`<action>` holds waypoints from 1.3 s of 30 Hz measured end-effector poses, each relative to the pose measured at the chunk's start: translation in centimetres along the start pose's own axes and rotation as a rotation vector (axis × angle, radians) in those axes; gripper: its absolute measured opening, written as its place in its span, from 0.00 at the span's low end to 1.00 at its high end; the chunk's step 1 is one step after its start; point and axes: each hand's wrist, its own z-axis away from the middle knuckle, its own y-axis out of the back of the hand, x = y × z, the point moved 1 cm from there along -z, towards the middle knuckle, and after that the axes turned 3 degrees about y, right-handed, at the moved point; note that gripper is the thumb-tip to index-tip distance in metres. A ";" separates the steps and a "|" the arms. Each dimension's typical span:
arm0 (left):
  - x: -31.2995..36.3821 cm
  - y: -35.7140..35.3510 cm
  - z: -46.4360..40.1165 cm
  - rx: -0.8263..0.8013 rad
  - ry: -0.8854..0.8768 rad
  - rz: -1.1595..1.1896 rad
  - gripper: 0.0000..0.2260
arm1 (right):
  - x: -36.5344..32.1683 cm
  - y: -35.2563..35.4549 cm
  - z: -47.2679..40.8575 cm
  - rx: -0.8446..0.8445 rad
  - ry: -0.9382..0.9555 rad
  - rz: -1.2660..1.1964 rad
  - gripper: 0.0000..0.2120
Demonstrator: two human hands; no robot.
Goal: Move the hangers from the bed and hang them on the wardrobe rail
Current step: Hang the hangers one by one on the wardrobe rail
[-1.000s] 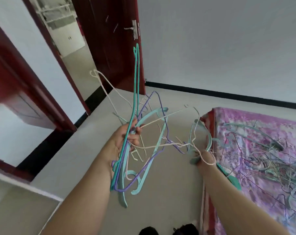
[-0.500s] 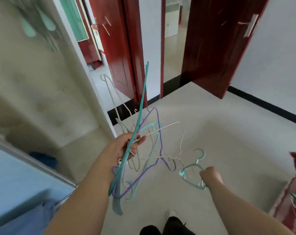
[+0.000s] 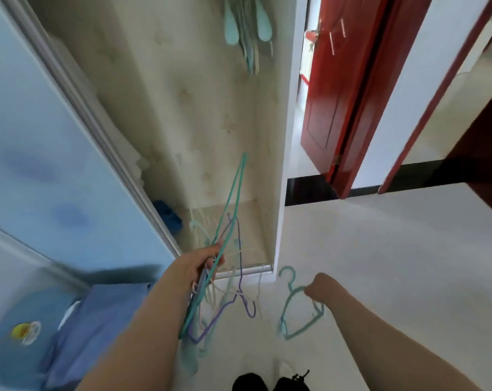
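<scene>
Black shoes sit at the near edge, just below your two forearms. Your left hand has its grip curled round a tangled bundle of hangers: teal, purple and pale wire ones, crossing each other. One long teal hanger in that bundle points up and away, its tip reaching in front of the wardrobe's inner wall, while the rest droop below your wrist toward the floor. To the right, your right hand is closed around a single light teal hanger; its hook curls up just left of your knuckles and its body hangs down over the pale floor. The two hands are held apart, the bundle not touching the single hanger.

On the near left lies folded blue cloth, and beside it a blurred yellow and white object you cannot make out clearly. Past your left hand stands the open wardrobe, with a blue sliding door on its left and a small blue item on its floor. High up inside, more hangers already hang in a cluster; the rail itself is out of view. Farther right, a red door stands open by a white wall.
</scene>
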 end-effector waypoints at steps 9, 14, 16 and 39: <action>10.2 1.2 -0.6 -0.003 -0.215 0.112 0.17 | -13.8 9.8 -4.6 0.056 0.225 -0.488 0.13; 16.4 2.8 -1.8 0.011 -0.304 0.181 0.12 | -20.6 12.6 -5.8 0.130 0.347 -0.519 0.09; 19.7 3.5 -2.6 -0.008 -0.337 0.184 0.11 | -23.0 13.5 -6.5 0.192 0.402 -0.501 0.08; 41.7 8.0 2.7 -0.131 -0.675 0.329 0.08 | -45.9 26.6 -0.6 0.881 0.744 -0.553 0.16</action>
